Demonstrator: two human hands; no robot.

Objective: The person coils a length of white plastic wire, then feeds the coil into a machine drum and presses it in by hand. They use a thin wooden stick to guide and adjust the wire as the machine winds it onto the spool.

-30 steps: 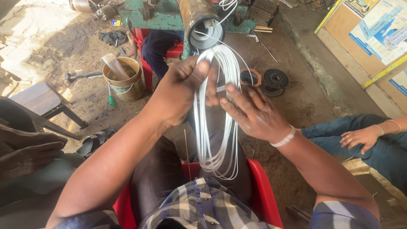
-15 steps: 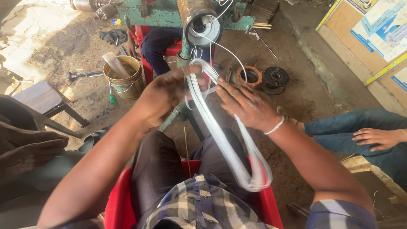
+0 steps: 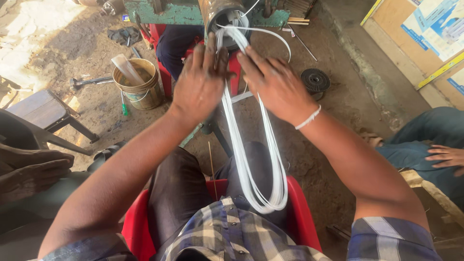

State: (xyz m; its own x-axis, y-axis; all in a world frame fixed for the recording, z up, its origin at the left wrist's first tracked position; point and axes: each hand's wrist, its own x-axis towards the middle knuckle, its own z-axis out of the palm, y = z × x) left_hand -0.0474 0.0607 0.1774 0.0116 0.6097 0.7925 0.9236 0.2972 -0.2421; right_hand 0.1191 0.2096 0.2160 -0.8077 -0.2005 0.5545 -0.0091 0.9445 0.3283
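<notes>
While the left hand point(image 3: 200, 84) and right hand point(image 3: 275, 82) lie flat, fingers spread, against the white wire loop point(image 3: 251, 159) hanging toward six o'clock over the lap, even tension would best keep its strands together.

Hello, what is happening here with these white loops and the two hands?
A person seated on a red chair handles a bundle of white cord loops. The loops hang from a dark metal cylinder on a green machine down to the lap. The left hand and the right hand lie flat against the upper part of the loops, fingers spread, not closed around them. A bucket stands on the dirt floor; another person's hand rests nearby.
</notes>
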